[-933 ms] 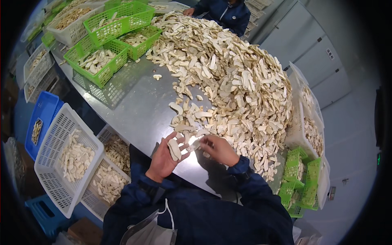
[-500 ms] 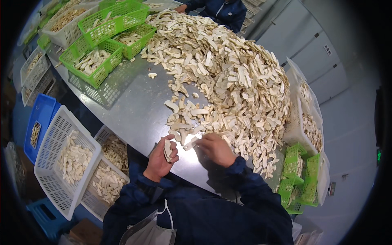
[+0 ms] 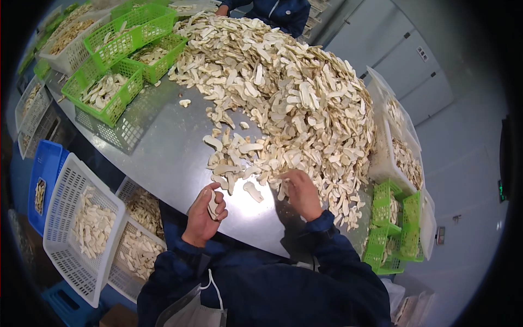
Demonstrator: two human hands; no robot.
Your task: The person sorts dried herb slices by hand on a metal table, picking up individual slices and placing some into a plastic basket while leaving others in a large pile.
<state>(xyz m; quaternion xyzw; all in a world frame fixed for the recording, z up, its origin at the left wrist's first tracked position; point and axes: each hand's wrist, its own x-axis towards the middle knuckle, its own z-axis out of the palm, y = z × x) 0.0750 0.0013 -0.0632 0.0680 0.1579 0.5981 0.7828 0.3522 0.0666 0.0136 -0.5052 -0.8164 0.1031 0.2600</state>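
Pale dried mushroom slices form a large heap on the metal table. In front of it, my left hand is closed around a few mushroom slices, palm turned up. My right hand is at the heap's near edge, fingers bent down and pinched on a mushroom slice; the thumb is mostly hidden. Between my hands, a single mushroom slice lies apart on the bright tabletop. More loose slices are scattered just beyond it.
Green baskets holding slices stand on the metal table at the far left. White crates of slices and a blue tray are at my left. Crates and green baskets line the right side. Another person is beyond the heap.
My right hand has let go of one mushroom slice, now lying on the table, and moved right to the heap's edge. My left hand keeps its slices. The whole view has shifted slightly.
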